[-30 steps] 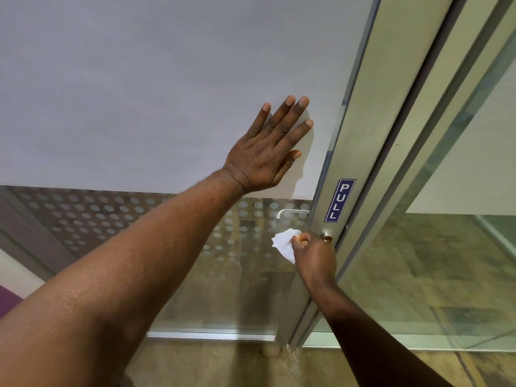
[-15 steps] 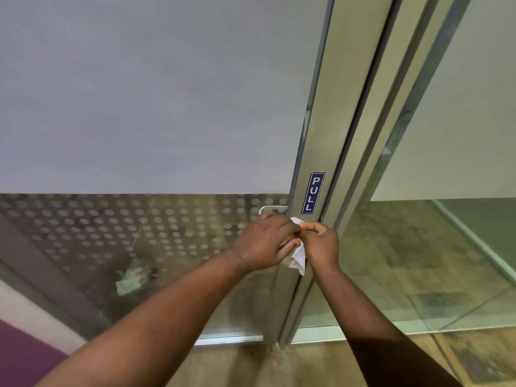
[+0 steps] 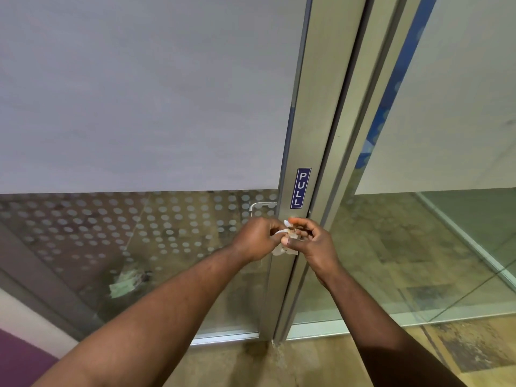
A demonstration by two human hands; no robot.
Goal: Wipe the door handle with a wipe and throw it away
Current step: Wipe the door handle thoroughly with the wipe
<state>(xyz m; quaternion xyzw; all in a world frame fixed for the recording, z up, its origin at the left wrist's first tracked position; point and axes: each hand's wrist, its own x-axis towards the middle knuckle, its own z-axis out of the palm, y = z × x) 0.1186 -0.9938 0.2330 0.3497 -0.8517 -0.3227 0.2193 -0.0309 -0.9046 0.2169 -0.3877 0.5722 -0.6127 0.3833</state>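
Both hands meet in front of the door's metal frame [image 3: 315, 113], just below the blue PULL sign [image 3: 301, 187]. The left hand [image 3: 255, 238] is curled, its fingertips pinching the left side of the wipe [image 3: 282, 241]. The right hand [image 3: 314, 241] is also curled, thumb and fingertips closed on the right side of the same wipe. The wipe is white, crumpled, and bunched between the two hands; a small part hangs below the fingers. It sits in front of the frame, at the height where the handle mounts. The handle [image 3: 261, 205] is a thin silver lever; only its upper bar shows, projecting left from the frame above the left hand. Whether the wipe touches the handle or frame cannot be told, as the hands cover that area. The door panel [image 3: 139, 93] is frosted above, with a dotted band and clear glass [image 3: 173, 227] below. A second glazed panel [image 3: 446, 247] stands to the right of the frame. Both forearms are bare and extend up from the lower edge of the view. The floor [image 3: 251, 364] below is mottled tan.
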